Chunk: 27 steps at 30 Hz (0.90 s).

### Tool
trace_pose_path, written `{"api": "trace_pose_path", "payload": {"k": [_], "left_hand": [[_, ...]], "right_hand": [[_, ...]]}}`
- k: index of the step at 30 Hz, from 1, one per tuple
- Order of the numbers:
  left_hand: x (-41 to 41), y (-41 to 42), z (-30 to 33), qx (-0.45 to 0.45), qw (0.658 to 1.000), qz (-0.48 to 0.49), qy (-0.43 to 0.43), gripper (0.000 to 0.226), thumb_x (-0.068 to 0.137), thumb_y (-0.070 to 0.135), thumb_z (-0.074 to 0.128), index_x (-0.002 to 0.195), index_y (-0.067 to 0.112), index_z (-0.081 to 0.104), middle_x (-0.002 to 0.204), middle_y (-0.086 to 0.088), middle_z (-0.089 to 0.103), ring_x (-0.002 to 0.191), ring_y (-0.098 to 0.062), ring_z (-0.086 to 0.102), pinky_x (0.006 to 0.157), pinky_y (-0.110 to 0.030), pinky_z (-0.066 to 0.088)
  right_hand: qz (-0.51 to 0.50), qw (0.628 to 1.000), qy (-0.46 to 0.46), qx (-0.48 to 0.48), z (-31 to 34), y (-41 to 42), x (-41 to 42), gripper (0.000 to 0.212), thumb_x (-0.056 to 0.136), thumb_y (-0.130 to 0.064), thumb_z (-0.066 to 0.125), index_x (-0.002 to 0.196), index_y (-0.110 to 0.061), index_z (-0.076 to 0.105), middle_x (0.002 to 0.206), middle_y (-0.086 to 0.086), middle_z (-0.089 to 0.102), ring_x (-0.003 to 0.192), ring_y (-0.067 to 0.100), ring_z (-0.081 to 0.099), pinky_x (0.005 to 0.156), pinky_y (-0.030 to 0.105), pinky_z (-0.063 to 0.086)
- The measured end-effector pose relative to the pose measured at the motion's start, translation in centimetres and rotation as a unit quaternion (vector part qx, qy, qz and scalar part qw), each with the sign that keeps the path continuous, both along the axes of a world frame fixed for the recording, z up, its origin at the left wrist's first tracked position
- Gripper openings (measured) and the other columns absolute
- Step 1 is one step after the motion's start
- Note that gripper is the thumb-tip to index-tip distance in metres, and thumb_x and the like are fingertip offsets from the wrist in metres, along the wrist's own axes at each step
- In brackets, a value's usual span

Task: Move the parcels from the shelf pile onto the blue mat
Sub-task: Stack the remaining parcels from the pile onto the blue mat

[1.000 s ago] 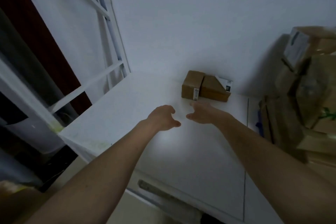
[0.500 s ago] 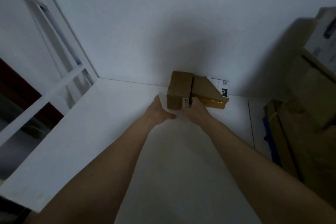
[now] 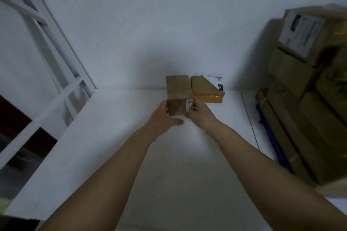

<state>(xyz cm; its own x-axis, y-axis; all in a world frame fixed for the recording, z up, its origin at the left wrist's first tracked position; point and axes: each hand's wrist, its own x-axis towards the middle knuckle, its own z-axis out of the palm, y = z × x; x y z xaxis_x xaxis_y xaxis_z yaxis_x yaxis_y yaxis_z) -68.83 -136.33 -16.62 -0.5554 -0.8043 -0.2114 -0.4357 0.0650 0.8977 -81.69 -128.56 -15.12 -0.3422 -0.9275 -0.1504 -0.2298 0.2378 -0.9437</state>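
Two hands: both on the brown box [image 3: 179,95], near the wall at the back of the white shelf [image 3: 105,137].
Left hand [image 3: 162,116]: grasps the box's left side.
Right hand [image 3: 200,113]: grasps its right side.
Flat parcel [image 3: 206,90]: just right of the box.
Parcel pile [image 3: 308,99]: well right of the box.

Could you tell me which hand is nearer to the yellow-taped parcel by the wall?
Right. The right hand grips the brown box just in front of the yellow-taped parcel; the left hand holds the box's far side.
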Motion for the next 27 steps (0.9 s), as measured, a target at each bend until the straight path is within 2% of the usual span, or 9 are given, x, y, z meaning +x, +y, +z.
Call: {"api": "trace_pose_path", "payload": {"k": [3,6,9,11,14,18,21,24,27], "left_hand": [[2.2,2.6,2.1,-0.034,0.999,-0.010,0.034,0.073,0.072,0.000,0.079,0.135,0.013,0.045,0.125,0.005,0.056,0.114,-0.011,0.054,0.089,-0.023,0.046],[3.8,5.0,4.4,-0.082,0.994,0.000,0.072,0.050,0.070,0.002,0.081,0.111,0.014,0.055,0.105,0.007,0.063,0.098,-0.007,0.062,0.074,-0.014,0.050],[4.7,7.3,6.6,-0.115,0.989,0.015,0.092,0.075,0.051,0.035,0.090,0.112,0.006,0.058,0.102,-0.002,0.070,0.089,-0.011,0.068,0.069,-0.022,0.055],[5.1,8.8,8.2,-0.130,0.985,0.024,0.111,0.086,0.042,0.044,0.091,0.112,0.007,0.056,0.101,-0.001,0.070,0.087,-0.011,0.070,0.071,-0.027,0.059],[5.1,11.2,10.7,-0.144,0.978,0.037,0.149,0.087,0.041,0.038,0.092,0.111,0.011,0.049,0.102,0.000,0.066,0.090,-0.011,0.068,0.077,-0.032,0.059],[4.6,14.6,14.3,-0.175,0.967,0.048,0.177,0.082,0.052,0.029,0.093,0.114,0.017,0.041,0.106,0.003,0.058,0.098,-0.010,0.062,0.081,-0.025,0.055],[3.9,17.0,16.3,-0.213,0.956,0.046,0.198,0.087,0.056,0.027,0.092,0.121,0.022,0.035,0.113,0.004,0.054,0.105,-0.012,0.057,0.087,-0.026,0.053],[2.9,19.2,17.9,-0.244,0.946,0.041,0.211,0.089,0.060,0.024,0.090,0.128,0.024,0.032,0.115,0.007,0.052,0.106,-0.009,0.054,0.086,-0.022,0.050],[1.0,21.6,19.4,-0.259,0.943,0.022,0.209,0.088,0.061,0.025,0.090,0.129,0.023,0.033,0.116,0.007,0.052,0.109,-0.011,0.054,0.089,-0.024,0.049]], "right_hand": [[-0.020,0.999,0.021,-0.029,2.3,3.6,2.6,0.040,0.092,-0.002,0.052,0.128,-0.020,0.049,0.109,0.001,0.060,0.094,0.011,0.054,0.073,0.016,0.044],[-0.051,0.996,0.025,-0.068,4.5,7.0,5.2,0.044,0.093,-0.006,0.053,0.133,-0.021,0.047,0.118,-0.001,0.059,0.102,0.011,0.054,0.089,0.027,0.046],[-0.079,0.992,0.044,-0.089,6.3,9.9,7.2,0.054,0.091,-0.002,0.048,0.140,-0.024,0.041,0.125,-0.002,0.057,0.115,0.015,0.053,0.097,0.031,0.046],[-0.082,0.991,0.055,-0.088,7.5,11.8,8.2,0.063,0.089,0.005,0.043,0.143,-0.025,0.036,0.129,-0.001,0.054,0.119,0.017,0.051,0.096,0.030,0.047],[-0.078,0.990,0.086,-0.085,9.4,14.8,9.1,0.069,0.087,0.012,0.038,0.145,-0.024,0.031,0.136,0.000,0.049,0.123,0.017,0.048,0.087,0.019,0.044],[-0.081,0.980,0.125,-0.129,11.7,18.1,9.7,0.069,0.087,0.013,0.037,0.146,-0.023,0.027,0.148,-0.003,0.035,0.135,0.015,0.036,0.108,0.025,0.035],[-0.090,0.969,0.149,-0.175,13.3,20.4,9.8,0.058,0.088,0.016,0.036,0.139,-0.012,0.036,0.136,-0.003,0.038,0.127,0.014,0.041,0.094,0.009,0.040],[-0.100,0.962,0.165,-0.193,14.9,22.8,9.0,0.061,0.090,0.015,0.037,0.143,-0.014,0.034,0.144,-0.003,0.032,0.131,0.010,0.036,0.099,0.010,0.036],[-0.124,0.956,0.180,-0.197,16.4,25.8,6.8,0.059,0.093,0.011,0.037,0.147,-0.012,0.030,0.149,0.003,0.029,0.136,0.013,0.035,0.112,0.024,0.031]]}}
